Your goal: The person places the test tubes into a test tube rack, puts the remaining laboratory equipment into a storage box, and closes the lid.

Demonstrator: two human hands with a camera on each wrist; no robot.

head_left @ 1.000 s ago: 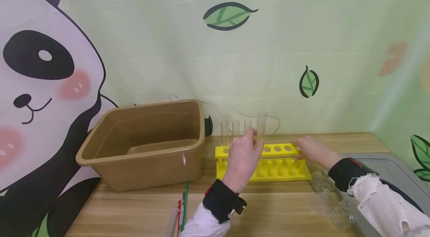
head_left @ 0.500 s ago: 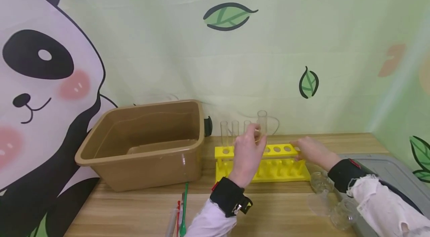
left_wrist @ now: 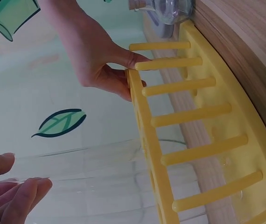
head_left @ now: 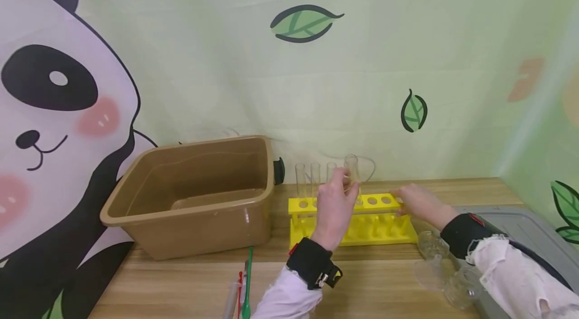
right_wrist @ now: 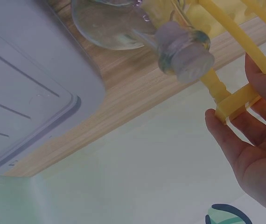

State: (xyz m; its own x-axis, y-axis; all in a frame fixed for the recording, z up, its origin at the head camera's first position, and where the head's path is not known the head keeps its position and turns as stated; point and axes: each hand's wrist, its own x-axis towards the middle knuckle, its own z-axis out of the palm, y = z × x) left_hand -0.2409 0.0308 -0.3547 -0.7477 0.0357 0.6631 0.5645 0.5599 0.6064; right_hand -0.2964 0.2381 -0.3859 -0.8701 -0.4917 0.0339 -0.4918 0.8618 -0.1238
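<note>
A yellow test tube rack [head_left: 381, 238] stands on the wooden table. My left hand [head_left: 333, 208] is in front of its left half, pinching a clear glass test tube [head_left: 352, 162] between thumb and fingers. The tube's lower part overlaps the rack's top bar. To the left of it, several other test tubes [head_left: 300, 181] stand upright in rack holes, one partly hidden by the left hand. My right hand [head_left: 422, 203] grips the right end of the rack's top bar, thumb and fingers [right_wrist: 226, 140] around it in the right wrist view.
A brown plastic tub [head_left: 203, 228] stands left of the rack. Clear glass flasks [head_left: 461, 286] lie near the right forearm, beside a grey lid [head_left: 493, 216]. A green stick [head_left: 246, 284], a red stick [head_left: 240, 289] and clear tubes lie at the front.
My left hand has shifted slightly right and the test tube in it has dropped a little toward the rack. The right hand stays at the rack's end.
</note>
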